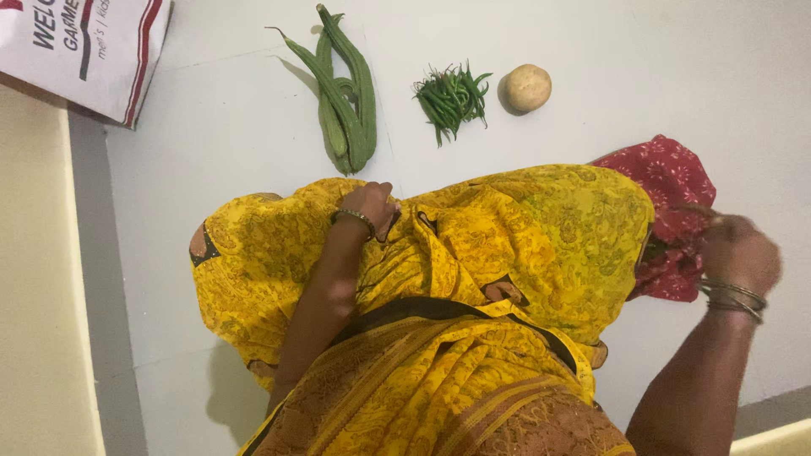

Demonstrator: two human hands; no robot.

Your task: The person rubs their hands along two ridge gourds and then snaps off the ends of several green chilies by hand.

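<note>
My left hand [369, 208], with a bangle at the wrist, lies on my knee, and its fingers curl into a fold of the yellow patterned cloth [524, 236] that covers my lap. My right hand [741, 252], blurred and wearing thin bangles, grips a red printed cloth [667, 173] at the right, beside the yellow cloth. On the floor beyond my knees lie long green ridged gourds [346, 93], a small heap of green chillies [452, 97] and a round potato [527, 87].
A white printed bag [84, 51] lies at the top left corner. The pale grey floor [211, 143] meets a cream wall [34, 279] along the left, with a grey strip between them.
</note>
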